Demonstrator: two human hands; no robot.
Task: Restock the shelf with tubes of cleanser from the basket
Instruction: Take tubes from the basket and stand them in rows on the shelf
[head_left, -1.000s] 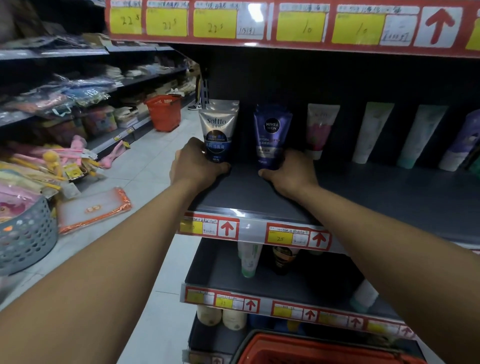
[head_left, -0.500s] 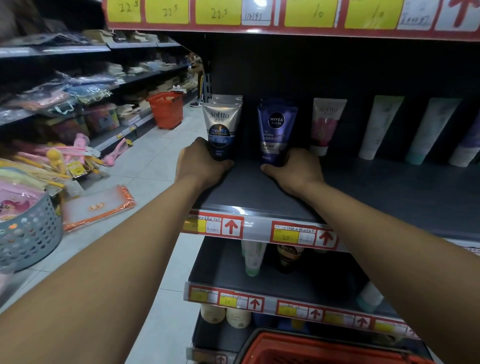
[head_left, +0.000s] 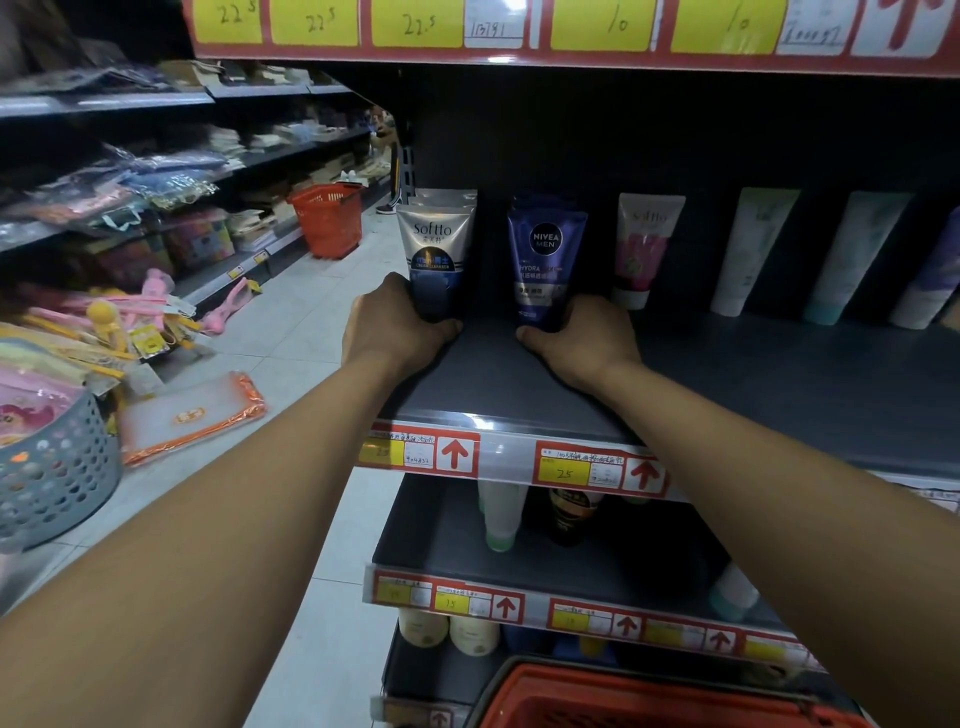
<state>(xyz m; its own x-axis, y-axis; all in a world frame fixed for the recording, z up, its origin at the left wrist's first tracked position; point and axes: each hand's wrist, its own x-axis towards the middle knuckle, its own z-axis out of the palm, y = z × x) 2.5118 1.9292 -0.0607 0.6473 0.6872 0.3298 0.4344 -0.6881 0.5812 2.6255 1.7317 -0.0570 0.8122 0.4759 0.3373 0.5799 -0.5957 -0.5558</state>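
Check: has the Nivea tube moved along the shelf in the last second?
No. The Nivea tube sits just left of the pink Softto tube, with the same gap as earlier; the right hand still grips its base.

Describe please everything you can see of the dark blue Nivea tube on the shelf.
The Nivea tube is dark blue, looks like soft plastic, with a round "NIVEA MEN" logo, the word "HYDRA" and small text below. It stands upright on the grey shelf, flat crimped end up, its bottom hidden. The right hand grips its lower part. More of the same seem to stand behind it.
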